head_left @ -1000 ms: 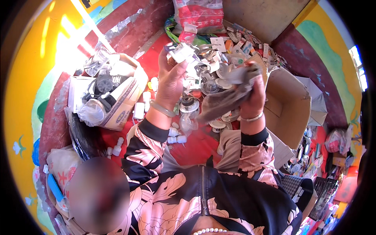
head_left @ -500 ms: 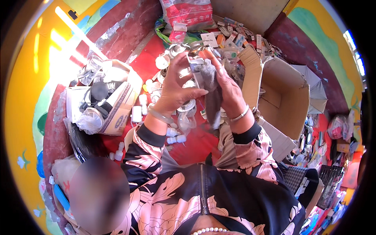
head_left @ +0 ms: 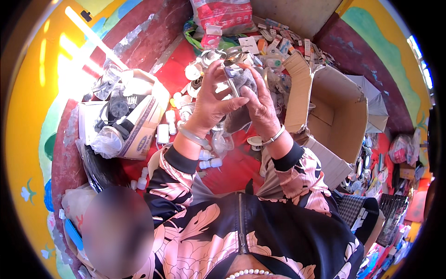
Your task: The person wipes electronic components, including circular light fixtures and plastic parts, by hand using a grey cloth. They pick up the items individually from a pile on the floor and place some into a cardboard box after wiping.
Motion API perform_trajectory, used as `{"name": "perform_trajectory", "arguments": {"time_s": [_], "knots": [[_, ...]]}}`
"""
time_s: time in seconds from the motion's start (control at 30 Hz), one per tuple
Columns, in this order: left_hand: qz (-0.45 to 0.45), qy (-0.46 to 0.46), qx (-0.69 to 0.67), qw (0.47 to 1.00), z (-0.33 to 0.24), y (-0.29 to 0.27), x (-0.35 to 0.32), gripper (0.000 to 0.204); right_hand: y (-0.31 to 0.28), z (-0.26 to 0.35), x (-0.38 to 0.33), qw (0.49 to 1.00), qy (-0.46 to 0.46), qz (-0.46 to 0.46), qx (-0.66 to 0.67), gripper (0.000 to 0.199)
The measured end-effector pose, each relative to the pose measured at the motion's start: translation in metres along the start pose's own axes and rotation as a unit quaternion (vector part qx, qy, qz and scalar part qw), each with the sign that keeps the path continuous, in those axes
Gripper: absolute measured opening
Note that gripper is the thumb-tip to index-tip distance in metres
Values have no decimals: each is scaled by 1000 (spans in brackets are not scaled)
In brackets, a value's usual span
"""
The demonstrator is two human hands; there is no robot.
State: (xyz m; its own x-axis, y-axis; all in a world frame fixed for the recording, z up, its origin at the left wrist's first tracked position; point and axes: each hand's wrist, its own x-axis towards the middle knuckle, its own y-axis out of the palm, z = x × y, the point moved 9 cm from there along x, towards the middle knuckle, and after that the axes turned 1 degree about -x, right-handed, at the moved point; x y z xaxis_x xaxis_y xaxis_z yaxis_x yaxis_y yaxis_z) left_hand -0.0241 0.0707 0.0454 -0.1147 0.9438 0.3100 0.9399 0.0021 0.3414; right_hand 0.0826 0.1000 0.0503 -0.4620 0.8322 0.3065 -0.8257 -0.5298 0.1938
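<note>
Both hands are raised over the middle of the red floor cloth, close together. My left hand (head_left: pixel 207 104) grips a thin, flat-edged object (head_left: pixel 231 84) with a pale, shiny rim between thumb and fingers; its kind cannot be made out. My right hand (head_left: pixel 265 106) is closed around a bunched grey cloth (head_left: pixel 245 80), pressing it against that object's right side. A loose end of the cloth hangs below the right thumb. Beneath the hands lie several round metal and white fittings (head_left: pixel 193 72) and a clear plastic bag (head_left: pixel 222 144).
An open cardboard box (head_left: pixel 339 125) stands to the right. Another box (head_left: pixel 146 123), filled with dark gadgets and clear plastic parts, sits to the left. Small packages (head_left: pixel 283 44) are heaped at the back beside a red-and-white sack (head_left: pixel 223 16). White plastic fittings (head_left: pixel 162 134) lie near my left forearm.
My right hand has drawn the cloth into a tighter bunch against the flat object, and its thumb now crosses the front. A round white piece on the floor has come into sight by my right wrist.
</note>
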Motion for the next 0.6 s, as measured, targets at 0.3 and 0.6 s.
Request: {"name": "perform_trajectory", "arguments": {"time_s": [0.3, 0.6], "knots": [[12, -27, -57, 998, 2, 10, -5, 103, 0, -6, -11, 989, 23, -92, 114, 41], [82, 173, 214, 958, -20, 22, -15, 93, -23, -14, 1, 969, 103, -76, 210, 40]]}}
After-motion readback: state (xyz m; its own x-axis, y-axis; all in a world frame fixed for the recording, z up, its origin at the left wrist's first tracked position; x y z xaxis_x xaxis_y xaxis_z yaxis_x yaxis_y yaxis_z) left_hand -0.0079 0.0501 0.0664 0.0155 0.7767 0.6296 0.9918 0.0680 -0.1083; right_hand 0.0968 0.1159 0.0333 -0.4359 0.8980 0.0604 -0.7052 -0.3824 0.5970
